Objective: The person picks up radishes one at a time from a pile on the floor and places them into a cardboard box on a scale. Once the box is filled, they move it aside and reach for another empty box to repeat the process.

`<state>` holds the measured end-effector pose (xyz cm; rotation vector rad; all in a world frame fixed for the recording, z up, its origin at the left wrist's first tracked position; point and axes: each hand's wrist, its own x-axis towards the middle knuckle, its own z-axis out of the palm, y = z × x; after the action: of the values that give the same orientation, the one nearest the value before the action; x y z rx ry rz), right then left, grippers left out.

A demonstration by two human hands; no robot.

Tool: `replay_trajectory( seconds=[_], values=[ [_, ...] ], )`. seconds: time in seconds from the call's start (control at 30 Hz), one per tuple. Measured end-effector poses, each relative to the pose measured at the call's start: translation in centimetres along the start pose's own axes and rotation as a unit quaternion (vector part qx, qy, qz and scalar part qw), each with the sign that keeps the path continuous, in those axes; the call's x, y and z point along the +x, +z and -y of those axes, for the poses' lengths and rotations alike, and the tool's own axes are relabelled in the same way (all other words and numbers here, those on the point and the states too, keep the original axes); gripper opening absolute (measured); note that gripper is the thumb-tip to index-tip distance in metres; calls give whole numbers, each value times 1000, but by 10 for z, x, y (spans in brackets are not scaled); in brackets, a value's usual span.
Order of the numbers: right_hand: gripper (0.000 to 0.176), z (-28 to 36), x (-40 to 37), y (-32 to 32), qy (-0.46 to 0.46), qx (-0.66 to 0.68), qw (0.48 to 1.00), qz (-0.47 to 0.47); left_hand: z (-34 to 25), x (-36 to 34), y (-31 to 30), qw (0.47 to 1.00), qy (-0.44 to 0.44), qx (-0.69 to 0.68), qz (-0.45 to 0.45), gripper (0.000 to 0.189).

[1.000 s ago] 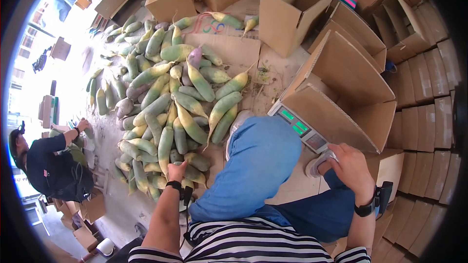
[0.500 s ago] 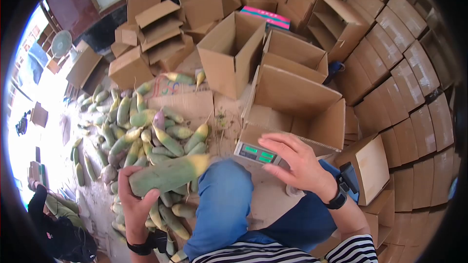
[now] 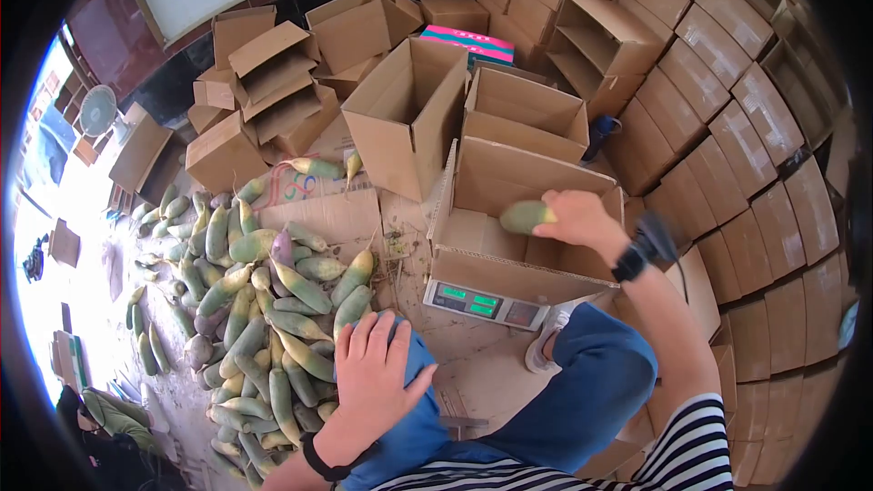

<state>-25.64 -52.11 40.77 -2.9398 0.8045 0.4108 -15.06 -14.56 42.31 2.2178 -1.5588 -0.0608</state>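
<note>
A green radish (image 3: pixel 525 216) with a pale yellow end is in my right hand (image 3: pixel 580 220), held by that end inside the open cardboard box (image 3: pixel 509 275). The box sits on a scale (image 3: pixel 468 300) with lit green displays. My left hand (image 3: pixel 377 373) lies spread on my blue-trousered knee and holds nothing. Beside that knee, to the left, is a large pile of green radishes (image 3: pixel 293 305), with a purple one (image 3: pixel 283 247) among them.
Open boxes (image 3: pixel 400 118) stand beyond the scale. Stacked cartons (image 3: pixel 709 127) fill the right side. A flat cardboard sheet (image 3: pixel 318 218) lies behind the pile. A fan (image 3: pixel 98 112) is at the far left; a person (image 3: pixel 118 436) is at lower left.
The radish has passed from my left hand to my right, which has moved over into the box. My left hand has come down onto my knee. The view has shifted slightly.
</note>
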Motion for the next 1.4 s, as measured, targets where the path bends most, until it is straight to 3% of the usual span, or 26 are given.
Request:
replay_trajectory(
  seconds=[0.07, 0.1, 0.17, 0.27, 0.3, 0.4, 0.43, 0.53, 0.6, 0.73, 0.8, 0.87, 0.9, 0.93, 1.0, 1.07, 1.1, 1.2, 1.27, 1.3, 1.37, 1.4],
  values=[
    [55, -1, 29, 29, 10, -17, 993, 119, 4, 3, 7, 997, 1, 61, -38, 63],
    [55, -2, 41, 45, 4, -18, 993, 120, 8, 4, 7, 998, 5, 37, -47, 59],
    [55, -12, 58, 83, -27, 112, 983, 146, 13, 3, 7, 998, 6, 16, -53, 55],
    [44, -35, 74, 141, -67, 128, 982, 122, 17, 3, 6, 999, 0, 3, -50, 56],
    [33, -30, 72, 138, -21, 38, 989, 141, 18, 2, 6, 999, -1, 0, -49, 55],
    [30, -25, 60, 108, -15, -35, 991, 127, 18, 4, 6, 998, 3, -14, -55, 54],
    [30, -25, 53, 96, -57, 30, 997, 44, 18, 4, 6, 998, 5, -21, -62, 53],
    [28, 10, 19, 31, -163, 177, 967, -85, 18, 6, 6, 997, 5, -36, -73, 49],
    [27, 51, -22, -14, -172, 263, 946, -74, 16, 4, 4, 997, -13, -39, -60, 50],
    [32, 98, -83, -33, -231, 177, 952, -96, 26, -7, 0, 994, 13, -95, -54, 63],
    [32, 111, -104, -33, -241, 186, 947, -103, 42, -14, -11, 975, -47, -192, -100, 76],
    [32, 114, -115, -28, -247, 196, 943, -108, 79, -25, -40, 971, -132, -98, -174, 86],
    [33, 114, -118, -24, -242, 215, 941, -100, 106, -38, -53, 958, -190, 20, -214, 87],
    [33, 114, -120, -20, -239, 233, 938, -93, 127, -42, -73, 931, -164, 80, -317, 86],
    [34, 110, -118, -10, -228, 228, 944, -65, 167, -63, -110, 866, -147, 276, -389, 79],
    [34, 109, -114, 2, -216, 223, 950, -41, 183, -80, -124, 812, -170, 391, -398, 70],
    [34, 109, -114, 10, -214, 175, 960, -50, 197, -92, -121, 812, -168, 392, -399, 70],
    [29, 110, -114, 25, -208, 87, 972, -64, 261, -152, -51, 832, -285, 402, -255, 66],
    [25, 112, -113, 34, -204, 48, 975, -69, 267, -184, 3, 860, -425, 275, -59, 71],
    [25, 112, -113, 40, -206, 45, 976, -57, 291, -218, 48, 861, -451, 236, -9, 70],
    [25, 112, -111, 47, -195, 38, 979, -47, 300, -259, 110, 859, -488, 144, 49, 68],
    [25, 113, -109, 49, -197, 38, 979, -38, 298, -265, 128, 814, -555, 121, 120, 64]
  ],
)
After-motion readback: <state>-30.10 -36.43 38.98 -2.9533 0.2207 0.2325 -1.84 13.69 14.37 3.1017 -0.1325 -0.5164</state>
